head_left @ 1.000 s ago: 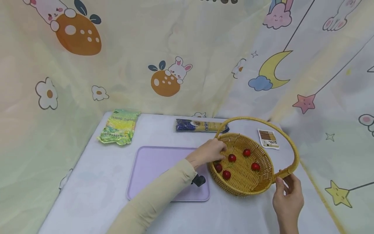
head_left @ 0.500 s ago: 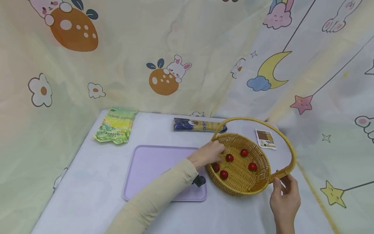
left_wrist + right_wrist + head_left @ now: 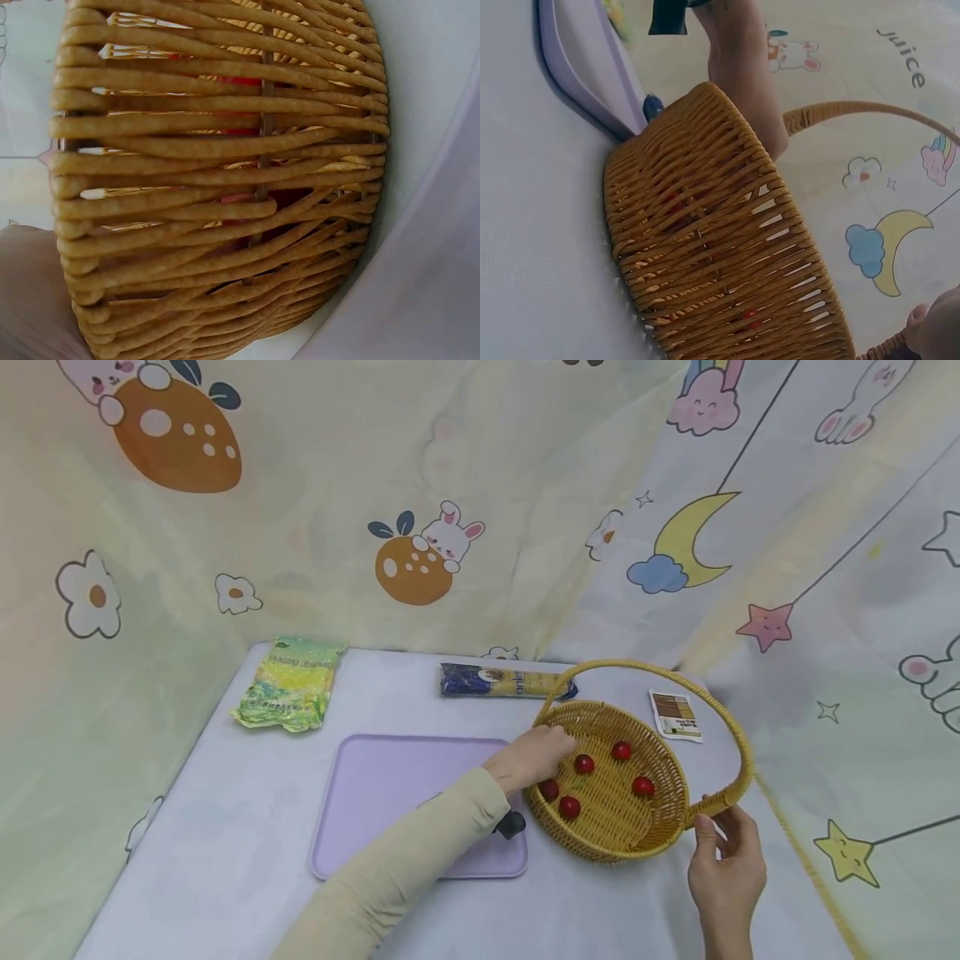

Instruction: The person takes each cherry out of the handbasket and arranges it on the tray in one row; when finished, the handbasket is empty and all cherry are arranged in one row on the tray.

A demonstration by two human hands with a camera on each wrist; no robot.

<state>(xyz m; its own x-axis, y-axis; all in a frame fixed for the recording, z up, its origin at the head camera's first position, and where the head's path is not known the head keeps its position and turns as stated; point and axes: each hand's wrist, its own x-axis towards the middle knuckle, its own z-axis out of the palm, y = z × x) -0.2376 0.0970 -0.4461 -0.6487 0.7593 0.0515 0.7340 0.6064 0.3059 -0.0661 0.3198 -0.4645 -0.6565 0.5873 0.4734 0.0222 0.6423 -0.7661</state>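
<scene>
A yellow-brown wicker basket (image 3: 611,852) with a tall hoop handle (image 3: 652,668) holds several small, round, dark red fruits (image 3: 642,787). My left hand (image 3: 531,756) reaches over the basket's left rim, fingers bent down inside close to the fruits; its fingertips are hidden, and I cannot tell whether they hold one. At the basket's right side my right hand (image 3: 726,864) grips the rim by the handle's base, thumb in front. Red fruit (image 3: 244,210) shows through the weave in the left wrist view. The right wrist view shows the basket's wall (image 3: 712,240) from outside.
A lilac tray (image 3: 397,777) lies left of the basket, partly under my left forearm. Behind stand a blue and yellow long packet (image 3: 502,681), a green-yellow bag (image 3: 292,685) and a small white sachet (image 3: 675,716). Printed cloth walls (image 3: 300,527) enclose the table.
The head view has turned slightly right, so everything sits further left. My left hand has dipped a little deeper into the basket. The right hand keeps its grip on the rim.
</scene>
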